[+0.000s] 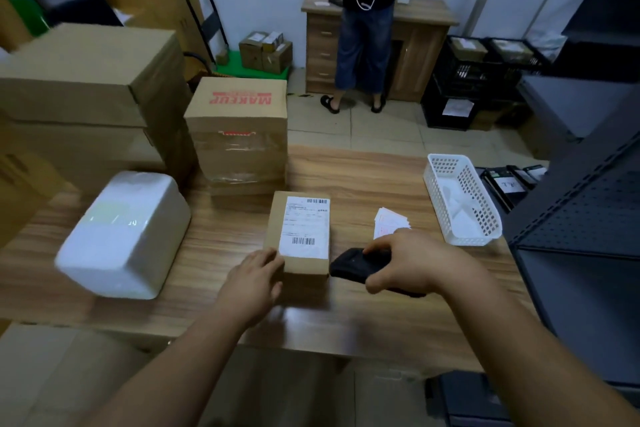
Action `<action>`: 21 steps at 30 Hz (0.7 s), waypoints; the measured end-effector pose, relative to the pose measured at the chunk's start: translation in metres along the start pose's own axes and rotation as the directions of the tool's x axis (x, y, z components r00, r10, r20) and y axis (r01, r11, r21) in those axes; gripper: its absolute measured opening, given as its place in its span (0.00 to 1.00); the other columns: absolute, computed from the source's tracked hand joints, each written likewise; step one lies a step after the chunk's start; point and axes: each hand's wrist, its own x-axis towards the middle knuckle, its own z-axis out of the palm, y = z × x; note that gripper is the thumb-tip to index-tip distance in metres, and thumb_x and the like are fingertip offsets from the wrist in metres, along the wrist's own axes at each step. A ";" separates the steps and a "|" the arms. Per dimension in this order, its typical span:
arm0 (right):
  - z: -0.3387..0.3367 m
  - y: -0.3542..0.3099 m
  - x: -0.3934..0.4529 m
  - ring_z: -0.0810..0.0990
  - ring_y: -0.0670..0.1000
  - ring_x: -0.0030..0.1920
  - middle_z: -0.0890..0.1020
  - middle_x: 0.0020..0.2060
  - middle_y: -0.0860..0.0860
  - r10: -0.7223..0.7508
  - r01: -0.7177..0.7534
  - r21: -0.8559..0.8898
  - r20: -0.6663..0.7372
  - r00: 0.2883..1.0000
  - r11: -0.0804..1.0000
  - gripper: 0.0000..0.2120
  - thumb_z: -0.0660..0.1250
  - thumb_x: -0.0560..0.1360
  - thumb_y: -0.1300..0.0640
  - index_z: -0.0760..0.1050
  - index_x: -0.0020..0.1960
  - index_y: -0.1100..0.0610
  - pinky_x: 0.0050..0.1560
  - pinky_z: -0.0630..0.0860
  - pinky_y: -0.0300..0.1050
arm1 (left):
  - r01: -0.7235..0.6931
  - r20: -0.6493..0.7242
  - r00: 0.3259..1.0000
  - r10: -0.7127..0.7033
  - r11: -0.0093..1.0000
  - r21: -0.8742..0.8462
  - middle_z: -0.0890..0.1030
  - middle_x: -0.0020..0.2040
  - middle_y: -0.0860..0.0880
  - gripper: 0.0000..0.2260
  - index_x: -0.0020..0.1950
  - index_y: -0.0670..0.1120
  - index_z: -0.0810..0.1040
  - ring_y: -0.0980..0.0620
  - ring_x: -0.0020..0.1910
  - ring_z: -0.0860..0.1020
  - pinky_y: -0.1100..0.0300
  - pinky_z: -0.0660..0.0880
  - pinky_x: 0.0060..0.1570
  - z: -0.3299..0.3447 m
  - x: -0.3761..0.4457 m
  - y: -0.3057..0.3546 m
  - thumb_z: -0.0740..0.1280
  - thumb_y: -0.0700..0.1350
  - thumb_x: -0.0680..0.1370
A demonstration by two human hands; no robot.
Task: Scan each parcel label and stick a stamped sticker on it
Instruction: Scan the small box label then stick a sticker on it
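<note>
Steadying the parcel's (300, 236) near-left edge, the left hand (254, 282) lies relaxed; the right hand (405, 262) clasps the scanner (349, 265) alongside.

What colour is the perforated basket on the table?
White; the basket shows clearly in the head view.
</note>
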 end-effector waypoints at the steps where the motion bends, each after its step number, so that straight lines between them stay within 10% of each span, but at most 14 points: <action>1: -0.002 -0.006 -0.004 0.74 0.46 0.50 0.74 0.56 0.46 0.005 -0.005 -0.005 -0.006 1.000 1.000 0.31 0.73 0.65 0.42 0.73 0.67 0.38 0.47 0.79 0.43 | 0.000 0.004 1.000 0.000 1.000 0.001 0.61 0.78 0.52 0.23 0.76 0.53 0.65 0.50 0.75 0.60 0.53 0.61 0.72 -0.002 0.000 0.000 0.62 0.52 0.80; 17: -0.008 0.012 0.010 0.77 0.47 0.48 0.76 0.56 0.48 0.056 -0.045 0.071 -0.157 0.986 0.996 0.28 0.71 0.65 0.42 0.73 0.65 0.38 0.48 0.80 0.45 | 0.041 0.026 0.999 -0.040 0.999 -0.025 0.62 0.76 0.53 0.22 0.73 0.52 0.69 0.50 0.73 0.63 0.54 0.65 0.70 -0.005 0.002 0.010 0.63 0.52 0.79; 21: 0.049 0.062 0.060 0.70 0.52 0.61 0.73 0.58 0.48 0.029 -0.038 -0.037 -0.222 0.975 0.999 0.32 0.69 0.66 0.38 0.69 0.69 0.37 0.58 0.71 0.49 | 0.067 0.042 0.997 -0.066 0.998 -0.006 0.61 0.77 0.52 0.23 0.74 0.52 0.68 0.50 0.74 0.62 0.54 0.63 0.71 -0.005 -0.001 0.014 0.63 0.52 0.79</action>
